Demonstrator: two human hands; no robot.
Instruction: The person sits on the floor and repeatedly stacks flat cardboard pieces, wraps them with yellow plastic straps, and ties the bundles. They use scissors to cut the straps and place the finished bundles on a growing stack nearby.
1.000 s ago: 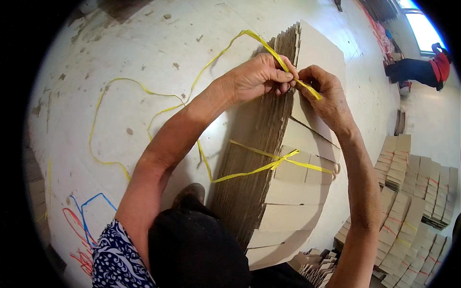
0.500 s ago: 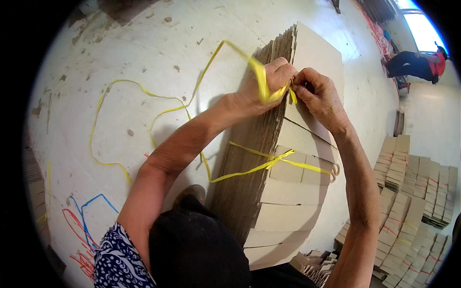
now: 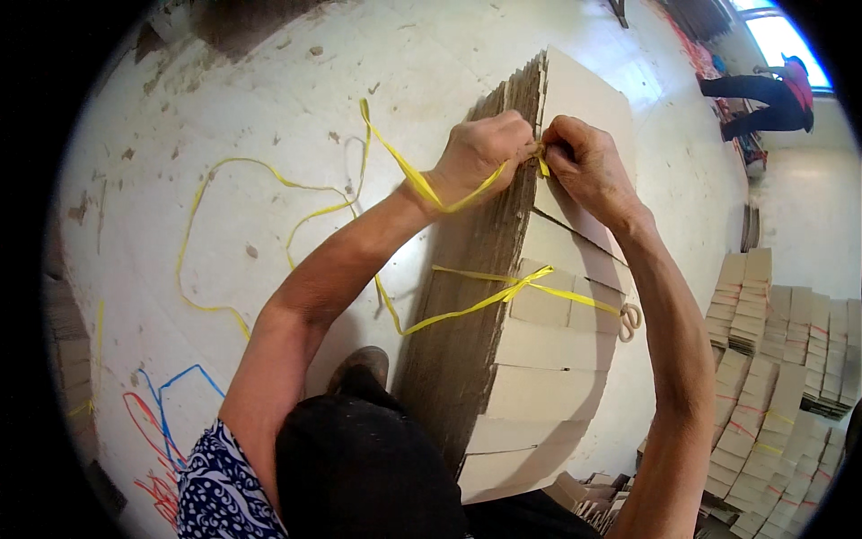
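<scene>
A tall stack of flat cardboard sheets (image 3: 530,346) stands in front of me. Near its far end, my left hand (image 3: 488,153) is closed on a yellow plastic strap (image 3: 395,154), whose loose length loops back over my wrist and down to the floor. Pinched right beside it, my right hand (image 3: 588,166) holds the strap's short end at the stack's upper edge. The fingertips of both hands meet there, and the exact crossing of the strap is hidden. Closer to me, another run of yellow strap is tied round the stack with a knot (image 3: 521,286).
Scissors with beige handles (image 3: 630,321) show at the stack's right side. Blue (image 3: 162,395) and red straps (image 3: 148,422) lie on the floor at lower left. Tied cardboard bundles (image 3: 754,395) are piled at right. A person (image 3: 772,99) stands at the far right.
The strap's loose loop has swung left and down over my left wrist. Both hands stay together at the stack's edge. The far person has changed posture.
</scene>
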